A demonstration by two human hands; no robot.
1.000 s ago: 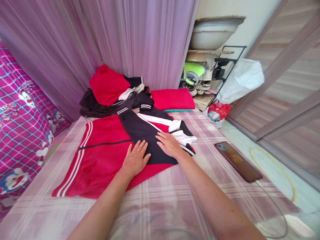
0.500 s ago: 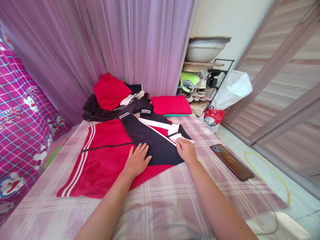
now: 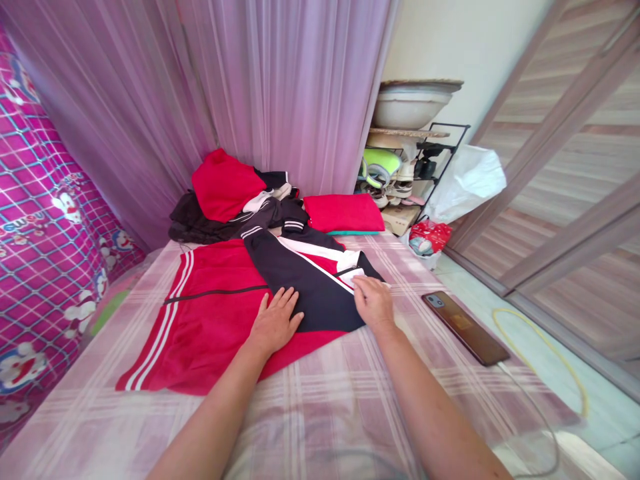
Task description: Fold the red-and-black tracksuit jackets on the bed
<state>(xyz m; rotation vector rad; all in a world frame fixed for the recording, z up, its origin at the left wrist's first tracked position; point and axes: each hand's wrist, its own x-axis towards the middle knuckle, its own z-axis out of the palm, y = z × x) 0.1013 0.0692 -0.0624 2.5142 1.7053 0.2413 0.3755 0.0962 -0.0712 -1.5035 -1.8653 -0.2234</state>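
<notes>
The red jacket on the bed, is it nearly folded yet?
Not quite. Done: one red folded piece lies neatly by the curtain. In hand: the red jacket lies spread out with a dark part folded across it. The left hand presses flat on it and the right hand is at the dark edge. Left: a rumpled pile of clothes sits behind.

Our right hand [image 3: 373, 303] has slid off the middle of the navy jacket [image 3: 310, 287] and out to its right edge, where the fingers [image 3: 361, 285] now rest against the white trim [image 3: 349, 264]. The striped flap that poked out to the right a second ago has been drawn in, so that edge runs straighter. Our view has lifted a touch as well.
</notes>
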